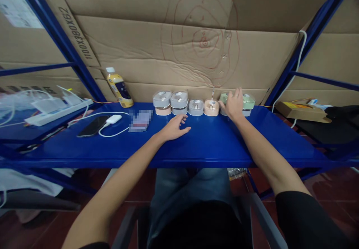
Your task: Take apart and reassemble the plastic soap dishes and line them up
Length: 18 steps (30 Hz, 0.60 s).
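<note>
A row of small rounded plastic boxes stands along the back of the blue table. On the left are two stacks: a grey box (162, 98) over a peach one (163, 110), and a grey stack (179, 103) beside it. A single grey box (196, 107) and a single peach box (211, 107) follow. My right hand (235, 105) is at the green-topped stacks, fingers spread in front of the left green box (223, 98); contact is unclear. Another green box (248, 101) sits to its right. My left hand (175, 128) hovers low over the table, fingers loosely apart, holding nothing.
On the blue table (207, 144) lie a black phone (93, 126), a white charger (113, 119) with cable and a blurred-out flat item (141, 120). A yellow drink bottle (120, 88) leans against the cardboard backing (134, 39). Blue posts flank both sides; a power strip (56, 114) lies left.
</note>
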{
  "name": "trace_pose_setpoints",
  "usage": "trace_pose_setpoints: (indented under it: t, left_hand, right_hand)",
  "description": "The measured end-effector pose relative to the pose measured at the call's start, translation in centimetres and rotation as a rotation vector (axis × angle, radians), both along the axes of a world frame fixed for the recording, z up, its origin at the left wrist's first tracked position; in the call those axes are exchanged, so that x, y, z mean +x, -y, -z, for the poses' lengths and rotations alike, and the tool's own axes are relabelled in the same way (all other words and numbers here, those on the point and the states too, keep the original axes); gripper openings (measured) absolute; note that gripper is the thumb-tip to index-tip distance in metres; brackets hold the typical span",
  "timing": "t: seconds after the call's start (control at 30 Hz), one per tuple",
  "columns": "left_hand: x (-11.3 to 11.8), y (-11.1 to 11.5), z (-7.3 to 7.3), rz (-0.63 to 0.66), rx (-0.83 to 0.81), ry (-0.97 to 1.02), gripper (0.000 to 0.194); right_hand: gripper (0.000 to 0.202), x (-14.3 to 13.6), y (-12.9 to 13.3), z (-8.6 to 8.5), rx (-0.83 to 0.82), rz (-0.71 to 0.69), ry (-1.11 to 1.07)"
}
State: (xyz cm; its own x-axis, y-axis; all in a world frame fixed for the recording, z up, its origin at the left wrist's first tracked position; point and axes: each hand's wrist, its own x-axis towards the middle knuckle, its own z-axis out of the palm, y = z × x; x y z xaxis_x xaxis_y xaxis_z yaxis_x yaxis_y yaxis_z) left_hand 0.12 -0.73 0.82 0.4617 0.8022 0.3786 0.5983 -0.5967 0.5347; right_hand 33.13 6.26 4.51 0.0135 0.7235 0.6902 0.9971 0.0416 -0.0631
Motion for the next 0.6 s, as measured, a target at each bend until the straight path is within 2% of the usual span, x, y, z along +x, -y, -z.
trace_pose_setpoints:
  t: [0.07, 0.17, 0.23, 0.33, 0.47, 0.53, 0.6]
  left_hand:
    - [0.0, -0.1, 0.0, 0.000, 0.008, 0.009, 0.054]
    - [0.0, -0.3, 0.3, -0.005, 0.027, 0.037, 0.052]
    - [0.0, -0.5, 0.6, -0.010, 0.049, 0.060, 0.049]
    - [-0.1, -0.9, 0.9, -0.019, 0.089, 0.084, 0.046]
    - [-0.1, -1.1, 0.9, -0.037, 0.142, 0.104, 0.044]
    - [-0.1, -1.0, 0.9, -0.039, 0.169, 0.117, 0.050]
    - [-0.1, -0.8, 0.8, -0.020, 0.174, 0.131, 0.062]
  right_hand:
    - [0.072, -1.9, 0.3, 0.1, -0.027, -0.168, 0.051]
    - [0.076, -6.0, 0.5, 0.9, -0.169, -0.434, 0.141]
    - [0.082, -8.6, 0.7, 1.7, -0.280, -0.498, 0.174]
    - [0.082, -10.6, 1.5, 2.3, -0.393, -0.524, 0.180]
    - [0.057, -10.7, 4.4, 1.5, -0.312, -0.560, 0.128]
    - [0.058, -10.8, 6.0, 0.7, -0.268, -0.474, 0.056]
    - [0.072, -11.2, 7.3, 0.0, -0.275, -0.329, -0.020]
